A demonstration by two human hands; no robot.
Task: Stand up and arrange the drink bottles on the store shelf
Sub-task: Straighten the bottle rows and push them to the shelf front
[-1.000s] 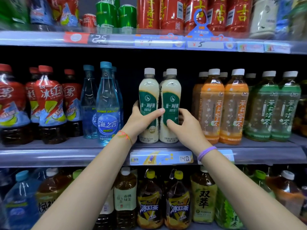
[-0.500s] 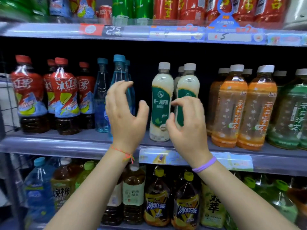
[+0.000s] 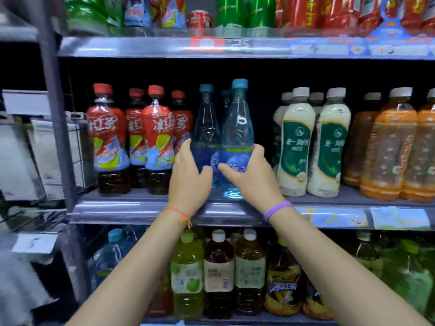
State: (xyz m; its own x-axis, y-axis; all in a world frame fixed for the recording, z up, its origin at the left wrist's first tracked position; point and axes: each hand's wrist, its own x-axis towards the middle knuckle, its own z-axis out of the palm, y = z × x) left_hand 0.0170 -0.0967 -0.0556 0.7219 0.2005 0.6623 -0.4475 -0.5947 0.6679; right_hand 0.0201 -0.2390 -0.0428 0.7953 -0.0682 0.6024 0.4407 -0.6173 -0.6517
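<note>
Two clear blue water bottles with blue caps stand upright side by side on the middle shelf (image 3: 141,210). My right hand (image 3: 249,177) wraps the lower label of the nearer, taller-looking blue bottle (image 3: 237,128), thumb in front and fingers round its right side. My left hand (image 3: 188,177) cups the left blue bottle (image 3: 206,123), fingers along its left side and thumb across the front. More blue caps show behind them. Both bottle bases rest on the shelf.
Red iced tea bottles (image 3: 108,137) stand close on the left. Cream milk tea bottles (image 3: 296,142) and orange bottles (image 3: 388,147) stand on the right. Cans (image 3: 230,12) fill the shelf above, larger bottles (image 3: 219,274) the one below. A metal upright (image 3: 54,114) ends the shelf at left.
Both hands left the cream milk tea bottles and moved left to the blue water bottles, closing around them. The view has swung left too.
</note>
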